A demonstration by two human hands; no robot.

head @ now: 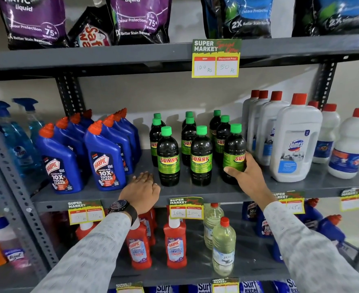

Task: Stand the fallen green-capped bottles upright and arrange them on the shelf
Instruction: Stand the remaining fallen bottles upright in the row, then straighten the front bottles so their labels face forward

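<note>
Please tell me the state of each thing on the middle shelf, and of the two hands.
Green-capped bottles: all upright, capped, in three rows.
Front right green-capped bottle: upright, gripped by the right hand.
Right hand: closed around that bottle.
Left hand: empty, resting palm-down on the shelf.
Blue Harpic bottles: upright, capped.
White Domex bottles: upright, capped.

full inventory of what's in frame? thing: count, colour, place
green-capped bottles: nine, dark with green labels, all upright, middle shelf centre
Harpic bottles: two rows, blue with orange caps, middle shelf left
spray bottles: two or more, light blue, far left
Domex jugs: row, white with red caps, middle shelf right
detergent pouches: purple and blue, top shelf
red Harpic bottles: several, lower shelf
clear bottles: two, pale liquid, lower shelf
price tags: several, yellow-green, shelf edges
left hand: resting on shelf
right hand: gripping front right green-capped bottle
</note>
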